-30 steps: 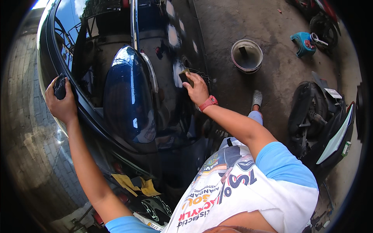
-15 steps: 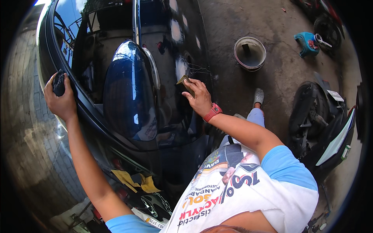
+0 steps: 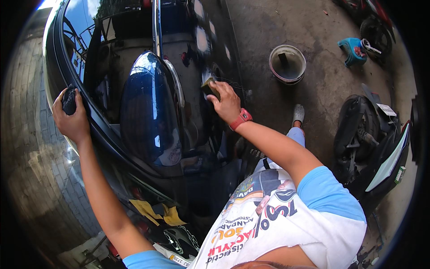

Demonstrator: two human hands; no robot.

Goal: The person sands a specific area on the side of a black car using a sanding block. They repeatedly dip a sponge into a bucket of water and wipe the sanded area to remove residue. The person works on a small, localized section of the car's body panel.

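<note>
My left hand (image 3: 73, 120) is closed around a dark, rough-textured sponge (image 3: 69, 99) and rests at the black frame beside the car's side window (image 3: 112, 40). On the dark car door (image 3: 192, 130), my right hand (image 3: 226, 103) grips an olive-brown sanding pad (image 3: 210, 88), its face against the panel. Just beyond the pad is a pale scuffed patch (image 3: 207, 74), partly covered by it. More whitish patches (image 3: 202, 40) run along the panel farther away. Between my hands sticks out the glossy dark blue side mirror (image 3: 148, 107).
A water-filled bucket (image 3: 288, 80) stands on the concrete floor to the right, with a teal stool (image 3: 351, 50) beyond it. A parked motorcycle (image 3: 358, 134) is at far right. Yellow sheets (image 3: 156, 212) lie near my left forearm.
My right hand has slid slightly away and to the left with the sanding pad, covering more of the pale patch. The left hand has barely shifted.
</note>
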